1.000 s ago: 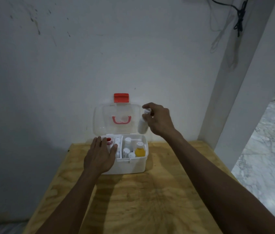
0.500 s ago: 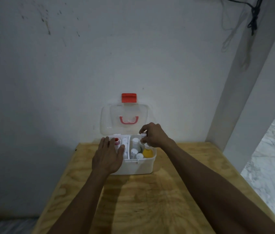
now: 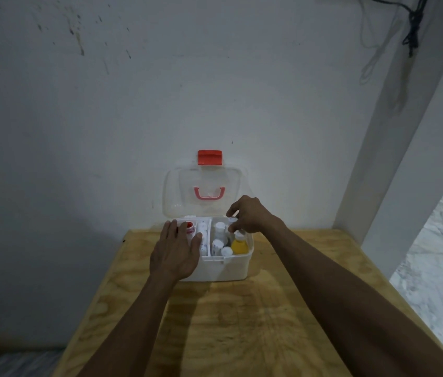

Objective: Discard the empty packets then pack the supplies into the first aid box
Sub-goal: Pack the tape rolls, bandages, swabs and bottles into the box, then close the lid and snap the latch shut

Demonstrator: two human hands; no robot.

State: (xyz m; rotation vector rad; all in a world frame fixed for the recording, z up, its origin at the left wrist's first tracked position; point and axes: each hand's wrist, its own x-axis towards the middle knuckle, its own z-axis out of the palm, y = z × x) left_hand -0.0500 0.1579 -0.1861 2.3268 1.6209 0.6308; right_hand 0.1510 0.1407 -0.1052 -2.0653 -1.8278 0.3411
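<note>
The white first aid box [image 3: 227, 269] stands on the wooden table [image 3: 242, 322] against the wall, its clear lid [image 3: 204, 194] upright with a red latch [image 3: 210, 157]. In its right compartment stand several white bottles [image 3: 220, 230] and a yellow bottle [image 3: 240, 245]. A red-capped item [image 3: 190, 226] lies in the left compartment. My left hand [image 3: 175, 253] lies flat, fingers apart, over the box's front left corner. My right hand [image 3: 250, 214] hovers at the box's back right, thumb and fingers pinched on the cap of a white bottle [image 3: 232, 220] standing inside.
A white wall rises directly behind the box. A white pillar [image 3: 394, 148] stands at the right, with marble floor [image 3: 437, 254] beyond the table's right edge. Cables [image 3: 413, 25] hang at the top right.
My right hand brought the white bottle down from beside the lid into the box's back right corner. The left hand stayed on the box. The view shifted slightly.
</note>
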